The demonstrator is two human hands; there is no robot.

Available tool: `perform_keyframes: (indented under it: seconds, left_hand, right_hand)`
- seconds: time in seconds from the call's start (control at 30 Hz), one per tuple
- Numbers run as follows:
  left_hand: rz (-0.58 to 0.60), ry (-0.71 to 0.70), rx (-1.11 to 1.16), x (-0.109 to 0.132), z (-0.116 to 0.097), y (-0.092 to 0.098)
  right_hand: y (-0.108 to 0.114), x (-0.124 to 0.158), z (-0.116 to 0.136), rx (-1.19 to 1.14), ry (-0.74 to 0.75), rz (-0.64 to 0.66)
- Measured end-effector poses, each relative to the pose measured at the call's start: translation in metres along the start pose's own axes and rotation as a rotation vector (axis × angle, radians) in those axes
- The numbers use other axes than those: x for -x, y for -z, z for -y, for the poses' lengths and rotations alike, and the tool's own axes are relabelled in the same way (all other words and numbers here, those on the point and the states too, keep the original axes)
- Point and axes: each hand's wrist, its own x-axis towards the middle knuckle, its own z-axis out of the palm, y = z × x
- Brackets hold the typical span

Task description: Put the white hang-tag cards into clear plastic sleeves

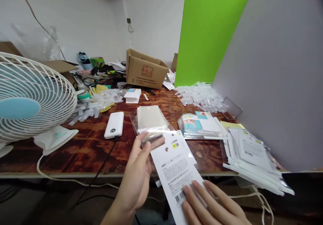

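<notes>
My left hand (137, 174) pinches the upper left edge of a white printed card in a clear sleeve (175, 166), held in front of the table's near edge. My right hand (209, 204) supports the card's lower end, its fingers pressed on the barcode side. Just behind the card lies a stack of clear plastic sleeves (150, 119) on the wooden table (85, 151). A pile of packed colour cards (198, 124) sits to the right of that stack.
A white fan (30, 100) stands at the left. A white power bank (114, 124) with a cable lies mid-table. A cardboard box (145, 69), a heap of small clear tubes (202, 97), a green board (209, 30), a grey board (277, 77) and finished packets (252, 157) fill the right.
</notes>
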Motion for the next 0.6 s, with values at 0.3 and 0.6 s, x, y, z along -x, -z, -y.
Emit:
perform_keyframes:
  seconds: [0.3,0.6]
  left_hand:
    - [0.143,0.051,-0.01,0.019,0.041,0.001]
    - [0.26,0.043,-0.217,0.027,0.063,0.003]
  right_hand:
    - [-0.044,-0.003,0.016,-0.416,-0.667,-0.298]
    - [-0.04,0.008,0.032,-1.273,-1.235,-0.443]
